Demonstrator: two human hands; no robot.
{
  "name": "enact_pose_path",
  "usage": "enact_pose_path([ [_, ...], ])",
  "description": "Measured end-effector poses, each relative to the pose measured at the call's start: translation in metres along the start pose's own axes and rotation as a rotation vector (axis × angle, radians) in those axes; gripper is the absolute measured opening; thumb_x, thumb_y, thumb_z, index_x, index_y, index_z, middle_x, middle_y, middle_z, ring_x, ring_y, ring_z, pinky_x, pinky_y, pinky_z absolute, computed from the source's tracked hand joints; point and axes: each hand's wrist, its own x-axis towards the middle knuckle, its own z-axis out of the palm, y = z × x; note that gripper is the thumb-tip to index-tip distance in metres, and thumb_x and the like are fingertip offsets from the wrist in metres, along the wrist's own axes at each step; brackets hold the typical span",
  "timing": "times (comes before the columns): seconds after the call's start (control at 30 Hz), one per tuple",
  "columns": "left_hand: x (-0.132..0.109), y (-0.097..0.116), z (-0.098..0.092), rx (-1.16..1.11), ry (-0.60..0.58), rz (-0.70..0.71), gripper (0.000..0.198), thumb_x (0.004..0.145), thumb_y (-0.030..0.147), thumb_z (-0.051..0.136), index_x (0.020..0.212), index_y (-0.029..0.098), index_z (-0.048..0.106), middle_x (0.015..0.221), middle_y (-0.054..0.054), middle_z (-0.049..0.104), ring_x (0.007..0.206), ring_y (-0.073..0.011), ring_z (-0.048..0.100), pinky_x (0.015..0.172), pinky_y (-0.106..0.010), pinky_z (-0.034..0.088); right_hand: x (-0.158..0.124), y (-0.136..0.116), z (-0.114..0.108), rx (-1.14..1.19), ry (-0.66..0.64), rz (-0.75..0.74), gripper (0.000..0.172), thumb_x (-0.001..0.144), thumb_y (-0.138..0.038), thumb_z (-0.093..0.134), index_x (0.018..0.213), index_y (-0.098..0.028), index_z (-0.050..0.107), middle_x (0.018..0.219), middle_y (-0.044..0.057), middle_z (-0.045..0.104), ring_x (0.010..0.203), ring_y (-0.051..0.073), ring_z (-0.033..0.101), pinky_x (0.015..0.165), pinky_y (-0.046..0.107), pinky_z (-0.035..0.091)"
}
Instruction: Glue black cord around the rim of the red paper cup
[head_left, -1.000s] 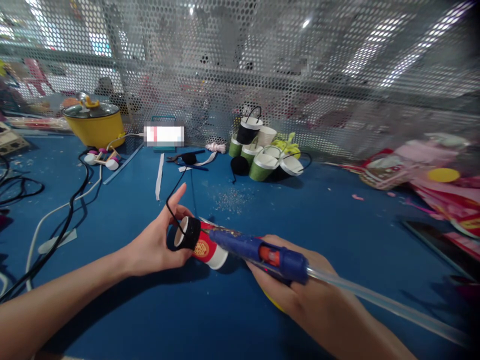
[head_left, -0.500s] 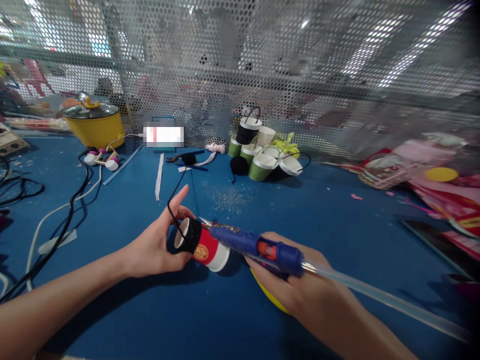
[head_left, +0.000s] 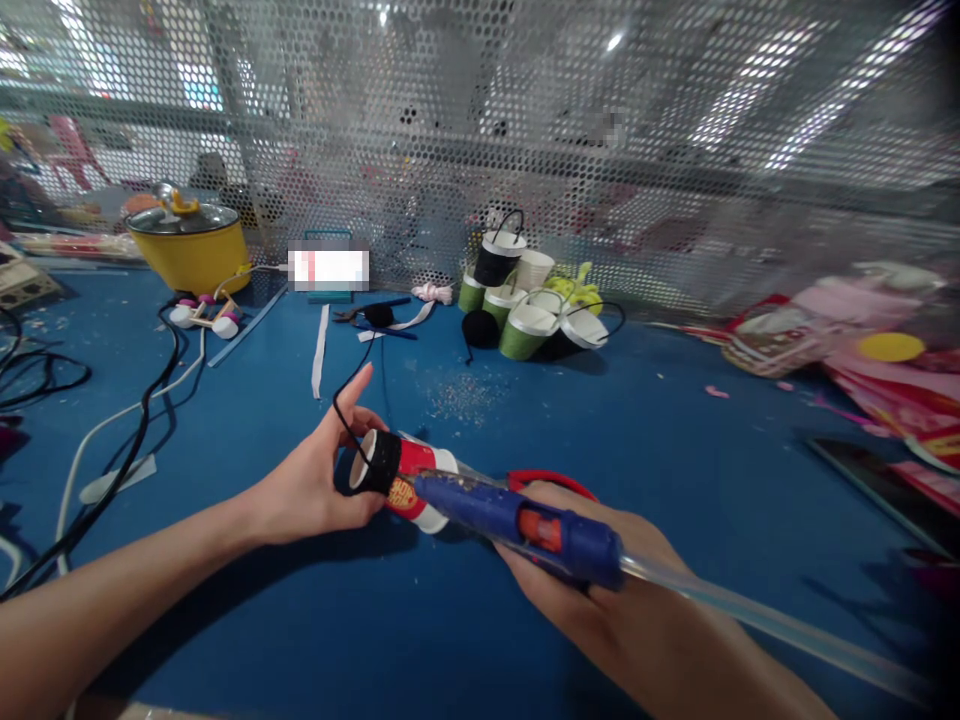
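Observation:
My left hand (head_left: 337, 470) is closed around the rim end of a paper cup (head_left: 441, 514), which lies tilted on its side with its mouth toward the left. Black cord (head_left: 385, 462) is wound in a band around the cup below its rim, and a loose strand runs up to a small black ball of cord (head_left: 379, 316). In my right hand (head_left: 592, 570) is a blue hot glue gun (head_left: 480, 508), its nozzle at the cup's red side beside the band. A clear glue stick (head_left: 757, 615) sticks out of its back. Scissors with a red handle (head_left: 551, 484) lie behind the gun, partly hidden.
Green and black-wrapped cups (head_left: 526, 333) stand at the back beside a ball of black cord (head_left: 480, 329). A yellow pot (head_left: 193, 255) is at back left, near cables (head_left: 142, 400). Pink packages (head_left: 847, 320) and a dark flat device (head_left: 877, 495) lie right. A perforated metal screen (head_left: 420, 150) closes the back.
The glue gun's nozzle has moved down and slightly left across the cup's side. More of the scissors' red handle now shows, and the yellow object under my right hand is out of sight.

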Motion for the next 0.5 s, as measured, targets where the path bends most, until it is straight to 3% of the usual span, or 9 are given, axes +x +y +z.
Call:
enact_pose_path([
  [0.13, 0.001, 0.000, 0.000, -0.024, -0.003, -0.009, 0.103, 0.067, 0.013, 0.063, 0.142, 0.032, -0.006, 0.104, -0.003, 0.047, 0.095, -0.0190, 0.050, 0.089, -0.041, 0.037, -0.001, -0.002, -0.001, -0.039, 0.029, -0.023, 0.015, 0.084, -0.020, 0.043, 0.079, -0.026, 0.056, 0.067, -0.002, 0.065, 0.052, 0.015, 0.059, 0.046, 0.025, 0.043],
  [0.33, 0.000, -0.001, -0.001, -0.001, -0.030, 0.037, 0.102, 0.068, 0.011, 0.063, 0.142, 0.034, -0.003, 0.108, -0.004, 0.046, 0.098, -0.0197, 0.050, 0.087, -0.038, 0.039, -0.001, 0.006, 0.001, -0.032, 0.000, 0.055, 0.015, 0.081, -0.023, 0.046, 0.074, -0.026, 0.058, 0.064, -0.001, 0.063, 0.053, 0.015, 0.058, 0.047, 0.025, 0.045],
  [0.5, -0.002, -0.002, -0.001, 0.037, -0.054, 0.080, 0.101, 0.067, 0.007, 0.060, 0.142, 0.038, -0.001, 0.111, -0.003, 0.045, 0.102, -0.0198, 0.049, 0.089, -0.038, 0.039, -0.005, 0.021, 0.004, -0.105, 0.076, -0.043, 0.020, 0.079, -0.024, 0.047, 0.082, -0.028, 0.066, 0.066, 0.003, 0.066, 0.063, 0.019, 0.061, 0.055, 0.029, 0.047],
])
